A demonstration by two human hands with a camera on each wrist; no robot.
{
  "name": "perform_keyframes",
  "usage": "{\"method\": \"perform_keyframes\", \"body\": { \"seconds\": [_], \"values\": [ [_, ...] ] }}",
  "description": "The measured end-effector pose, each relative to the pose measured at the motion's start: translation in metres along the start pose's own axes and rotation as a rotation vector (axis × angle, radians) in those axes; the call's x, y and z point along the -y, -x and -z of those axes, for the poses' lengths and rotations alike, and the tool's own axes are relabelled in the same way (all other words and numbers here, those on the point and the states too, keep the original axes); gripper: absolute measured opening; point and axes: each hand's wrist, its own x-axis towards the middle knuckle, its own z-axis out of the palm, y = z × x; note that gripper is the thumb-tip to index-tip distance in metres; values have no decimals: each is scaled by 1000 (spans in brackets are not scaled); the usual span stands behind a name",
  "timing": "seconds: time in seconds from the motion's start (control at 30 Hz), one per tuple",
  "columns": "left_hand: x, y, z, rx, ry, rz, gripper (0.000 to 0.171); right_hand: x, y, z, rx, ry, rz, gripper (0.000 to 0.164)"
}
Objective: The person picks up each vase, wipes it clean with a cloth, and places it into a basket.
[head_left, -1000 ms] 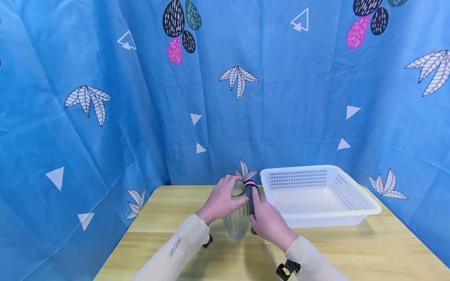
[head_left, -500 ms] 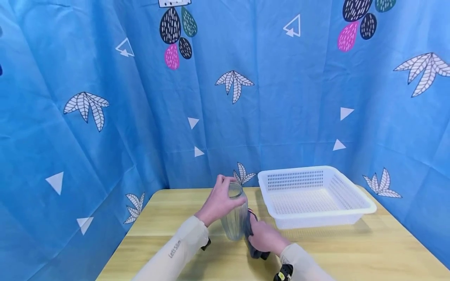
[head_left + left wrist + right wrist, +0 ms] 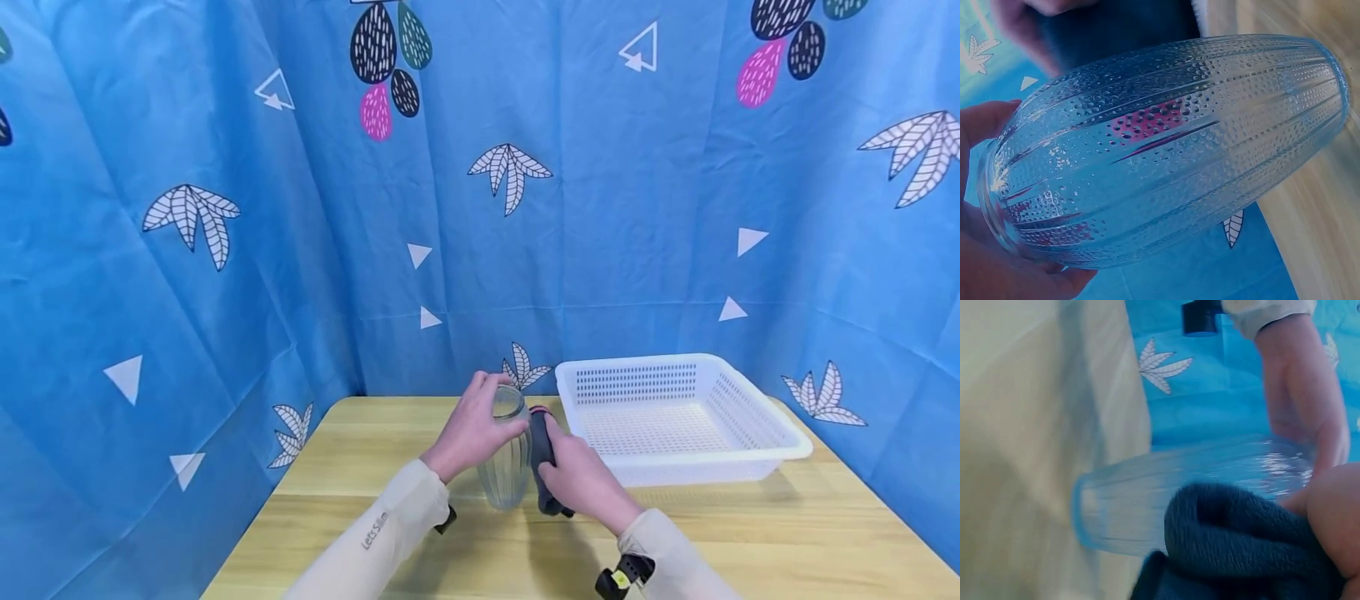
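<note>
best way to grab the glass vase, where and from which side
I'd probably grip the glass vase by its narrow neck, from the left: the body bulges below, and the right hand with its dark cloth crowds the right side. The left hand holds it there.

The sleeved left arm enters the head view at 7 o'clock and slants up between 1 and 2; the sleeved right arm enters at 5 and slants up between 10 and 11. The left hand is curved in a grip, fingers arched toward 1 o'clock, thumb toward 3, well spread. The right hand closes in its own grip, near the left but apart, knuckles upward, one finger toward 11. In the right wrist view, the left arm drops from 1 o'clock.
</note>
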Motion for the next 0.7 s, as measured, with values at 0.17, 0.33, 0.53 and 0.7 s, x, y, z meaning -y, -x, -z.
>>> {"method": "perform_keyframes", "body": {
  "seconds": [0.17, 0.33, 0.53, 0.7],
  "values": [
    [-1, -2, -1, 8, -39, -16, 64, 14, -4, 11, -173, 102, 99, 76],
    [-1, -4, -2, 7, -66, -46, 63, 16, -6, 7, -190, 147, 97, 80],
    [1, -5, -2, 12, -102, -58, 61, 6, -9, -8, -73, 135, 7, 84],
    [2, -5, -3, 17, -113, -56, 60, -4, -8, -21, -1, 126, -15, 87]
  ]
}}
